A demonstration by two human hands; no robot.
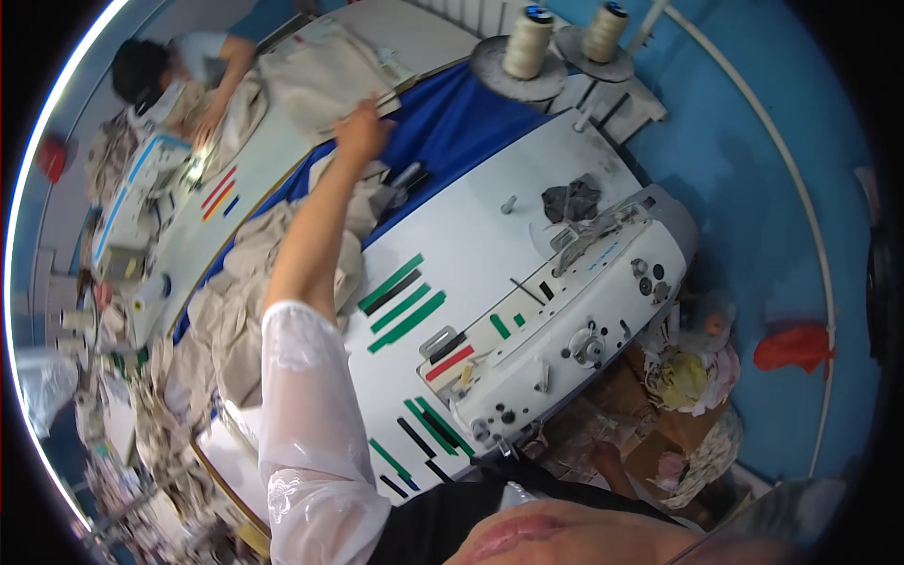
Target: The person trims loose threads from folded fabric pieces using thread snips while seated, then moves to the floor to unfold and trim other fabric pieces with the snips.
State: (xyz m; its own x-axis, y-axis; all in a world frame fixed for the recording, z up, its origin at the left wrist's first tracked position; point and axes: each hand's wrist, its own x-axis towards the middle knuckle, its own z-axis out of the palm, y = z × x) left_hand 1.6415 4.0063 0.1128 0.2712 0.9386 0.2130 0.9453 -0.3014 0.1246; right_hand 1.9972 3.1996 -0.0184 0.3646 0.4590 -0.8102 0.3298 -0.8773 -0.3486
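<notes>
beige fabric piece (325, 80) — flat, slightly rumpled — lies on the far table, touching blue cloth (461, 118).

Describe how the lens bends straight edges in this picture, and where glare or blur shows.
In the head view, the white table edge and the white pipe curve toward the rim; a bright glare arc runs down the left border; the outstretched hand on the beige cloth looks slightly soft; black corners frame the circle.
</notes>
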